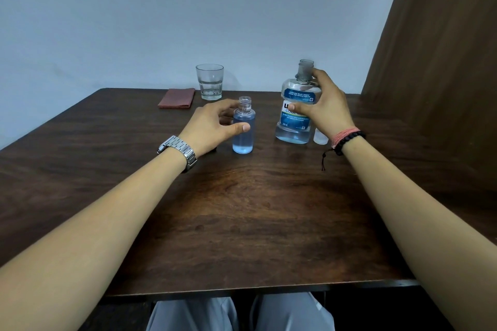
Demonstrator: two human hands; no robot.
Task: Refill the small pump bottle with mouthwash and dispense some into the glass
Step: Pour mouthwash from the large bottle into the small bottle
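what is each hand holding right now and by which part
The right hand grips the mouthwash bottle around its labelled body. The left hand is cupped around the small bottle; actual contact cannot be told.

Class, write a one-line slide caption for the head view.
Right hand grips the open mouthwash bottle; left hand cups the filled small bottle.

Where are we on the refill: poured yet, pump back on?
The small clear pump bottle is nearly full of blue liquid, neck open. The right hand grips the uncapped large mouthwash bottle; the left hand is open beside the small one. Left: refitting the pump and dispensing into the faceted drinking glass.
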